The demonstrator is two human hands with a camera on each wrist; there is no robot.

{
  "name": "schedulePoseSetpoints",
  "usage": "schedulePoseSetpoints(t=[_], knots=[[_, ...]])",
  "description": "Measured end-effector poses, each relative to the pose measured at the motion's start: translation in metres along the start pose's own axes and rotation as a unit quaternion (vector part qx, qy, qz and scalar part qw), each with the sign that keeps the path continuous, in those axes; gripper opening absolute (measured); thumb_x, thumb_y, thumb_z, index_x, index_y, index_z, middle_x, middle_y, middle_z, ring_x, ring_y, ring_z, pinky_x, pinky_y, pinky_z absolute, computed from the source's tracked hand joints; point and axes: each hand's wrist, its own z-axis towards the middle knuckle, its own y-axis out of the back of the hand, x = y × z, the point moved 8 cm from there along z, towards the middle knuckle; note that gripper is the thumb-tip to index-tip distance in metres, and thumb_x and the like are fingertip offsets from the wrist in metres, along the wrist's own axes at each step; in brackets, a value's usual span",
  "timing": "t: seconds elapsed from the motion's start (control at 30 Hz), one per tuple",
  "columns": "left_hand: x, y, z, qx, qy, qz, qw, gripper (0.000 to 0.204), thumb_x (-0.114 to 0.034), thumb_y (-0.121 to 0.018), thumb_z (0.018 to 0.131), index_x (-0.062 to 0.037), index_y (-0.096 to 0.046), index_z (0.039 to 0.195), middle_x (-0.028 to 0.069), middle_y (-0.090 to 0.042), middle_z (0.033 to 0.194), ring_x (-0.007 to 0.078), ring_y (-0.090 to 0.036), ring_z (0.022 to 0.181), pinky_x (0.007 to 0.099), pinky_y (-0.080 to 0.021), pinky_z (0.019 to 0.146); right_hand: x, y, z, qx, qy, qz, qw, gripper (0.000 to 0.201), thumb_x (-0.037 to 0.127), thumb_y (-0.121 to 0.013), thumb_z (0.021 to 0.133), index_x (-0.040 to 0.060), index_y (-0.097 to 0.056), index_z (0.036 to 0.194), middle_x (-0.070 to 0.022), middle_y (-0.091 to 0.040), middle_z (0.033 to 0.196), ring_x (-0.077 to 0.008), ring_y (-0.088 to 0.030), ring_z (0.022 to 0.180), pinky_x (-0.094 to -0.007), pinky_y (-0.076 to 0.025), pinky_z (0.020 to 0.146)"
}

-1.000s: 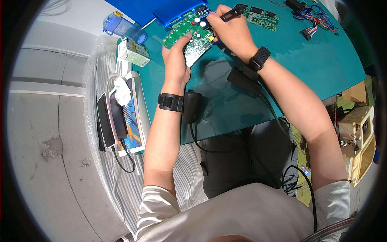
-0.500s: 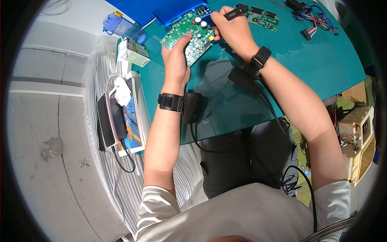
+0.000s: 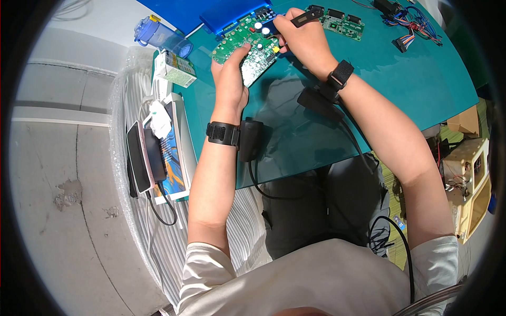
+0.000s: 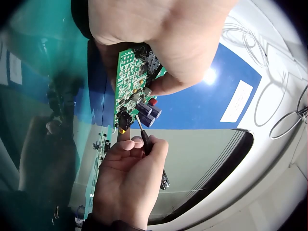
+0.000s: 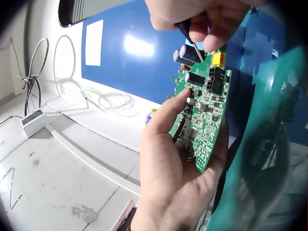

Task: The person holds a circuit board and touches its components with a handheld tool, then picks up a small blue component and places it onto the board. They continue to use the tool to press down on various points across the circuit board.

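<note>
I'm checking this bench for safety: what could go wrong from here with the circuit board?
Slip: the slim black-handled metal tool has its tip close to the dark cylindrical capacitors, so it might scratch them or the green printed circuit board.

Tilt: the left hand grips one end while the tool tip is near the other, so a firm push might twist the board.

Left of the held circuit board are a bottle and a carton; right of it, on the worktop, lie a second board and, farther right, bundled wires.
</note>
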Motion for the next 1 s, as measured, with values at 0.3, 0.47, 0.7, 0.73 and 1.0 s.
schedulePoseSetpoints(t=[0.3, 0.47, 0.7, 0.73, 1.0], knots=[[0.0008, -0.0003, 0.0007, 0.003, 0.005, -0.009, 1.000, 0.025, -0.001, -0.066, 0.089, 0.0013, -0.060, 0.113, 0.0112, -0.069, 0.107, 0.0208, -0.071, 0.094, 0.0338, -0.059, 0.082, 0.0007, -0.0012, -0.0009, -0.001, 0.009, -0.005, 1.000, 0.027, 0.022, -0.064, 0.092, 0.0006, -0.059, 0.077, -0.0069, -0.062, 0.065, -0.0126, -0.064, 0.059, -0.0275, -0.055, 0.053], [0.0002, -0.0004, -0.0002, -0.003, 0.004, -0.016, 1.000, 0.022, -0.002, -0.066, 0.090, 0.0015, -0.061, 0.111, 0.0117, -0.069, 0.105, 0.0216, -0.072, 0.091, 0.0342, -0.061, 0.078, 0.0033, -0.0011, -0.0030, -0.005, -0.004, 0.005, 1.000, 0.028, 0.021, -0.063, 0.094, 0.0031, -0.053, 0.076, -0.0049, -0.060, 0.067, -0.0106, -0.062, 0.060, -0.0272, -0.054, 0.053], [0.0013, 0.0011, 0.0015, -0.004, 0.004, -0.011, 1.000, 0.021, -0.002, -0.065, 0.090, 0.0017, -0.062, 0.110, 0.0117, -0.070, 0.104, 0.0214, -0.072, 0.090, 0.0347, -0.062, 0.078, 0.0011, -0.0021, -0.0020, -0.002, 0.006, -0.009, 1.000, 0.026, 0.022, -0.065, 0.092, 0.0003, -0.059, 0.079, -0.0056, -0.062, 0.066, -0.0116, -0.063, 0.060, -0.0273, -0.055, 0.053], [0.0012, 0.0008, 0.0014, -0.003, 0.005, -0.014, 1.000, 0.020, -0.002, -0.065, 0.090, 0.0017, -0.062, 0.110, 0.0117, -0.070, 0.104, 0.0214, -0.073, 0.090, 0.0347, -0.062, 0.078, 0.0017, -0.0021, -0.0023, -0.002, 0.006, -0.009, 1.000, 0.026, 0.022, -0.065, 0.092, 0.0003, -0.059, 0.079, -0.0056, -0.062, 0.066, -0.0116, -0.063, 0.060, -0.0273, -0.055, 0.053], [0.0025, 0.0025, 0.0015, -0.010, 0.003, -0.016, 1.000, 0.020, -0.002, -0.066, 0.090, 0.0015, -0.062, 0.109, 0.0118, -0.070, 0.104, 0.0216, -0.072, 0.090, 0.0352, -0.062, 0.079, 0.0016, -0.0030, -0.0030, 0.007, 0.010, -0.012, 1.000, 0.025, 0.023, -0.066, 0.092, 0.0005, -0.061, 0.082, -0.0048, -0.062, 0.068, -0.0115, -0.064, 0.061, -0.0278, -0.056, 0.054]])
